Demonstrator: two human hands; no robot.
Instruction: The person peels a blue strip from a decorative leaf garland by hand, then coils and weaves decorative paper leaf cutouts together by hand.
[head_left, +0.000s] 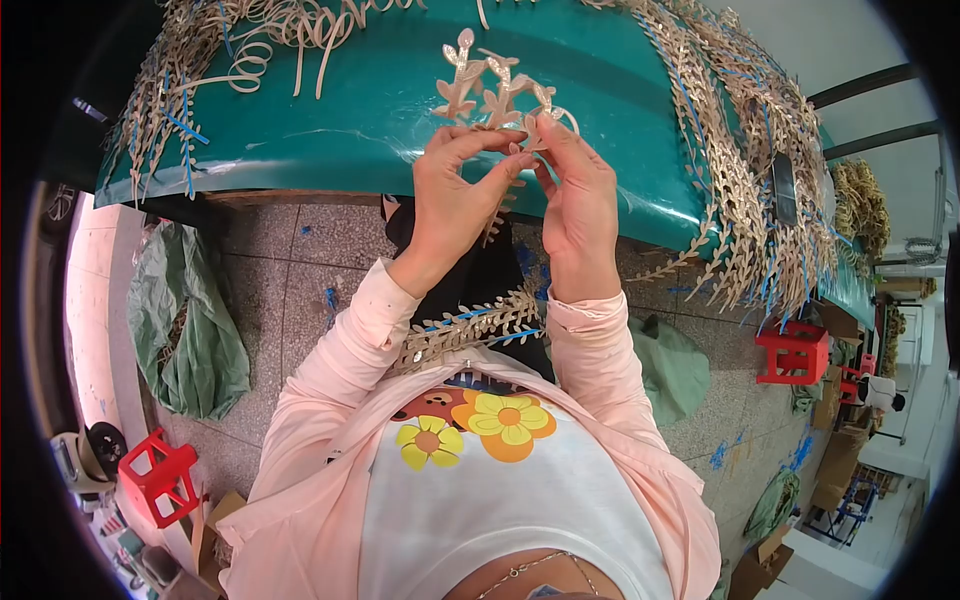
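Observation:
Beige leaf-shaped strips (497, 95), cut like leafy vines, stand up between my two hands over the near edge of the green table. My left hand (455, 190) is closed, thumb and fingers pinching the lower part of the strips. Beside it my right hand (575, 190) pinches the same strips near their right side, fingertips almost touching those of the left. Some of the strip hangs down below the left fingers. Across my lap lies a bundle of similar leafy strips (470, 325) with blue pieces among them. The exact join at the fingertips is hidden.
The green table (350, 120) spans the front. Curled plain strips (310, 35) lie at its far edge. Leafy strips hang thickly at the left (165, 110) and right (750, 170). Red stools (160, 478) (792, 352) and green sacks (185, 320) (672, 370) stand on the floor.

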